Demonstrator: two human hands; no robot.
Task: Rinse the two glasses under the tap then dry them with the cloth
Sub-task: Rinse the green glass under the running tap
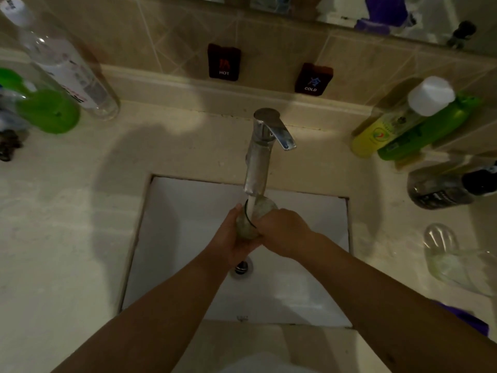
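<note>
A clear glass point(248, 224) is under the chrome tap point(259, 154), and a white stream of water runs into its mouth. My left hand point(232, 242) grips the glass from the left and below. My right hand point(285, 232) wraps it from the right, its fingers at the rim. The second glass point(451, 262) lies on its side on the counter at the right. A purple cloth point(468, 320) shows on the counter behind my right forearm, mostly hidden.
The white sink point(188, 238) sits in a beige counter, its drain point(242, 267) below my hands. Green and clear bottles point(61, 71) stand at the left. Yellow, green and dark bottles point(408, 130) crowd the right. HOT and COLD signs hang on the wall.
</note>
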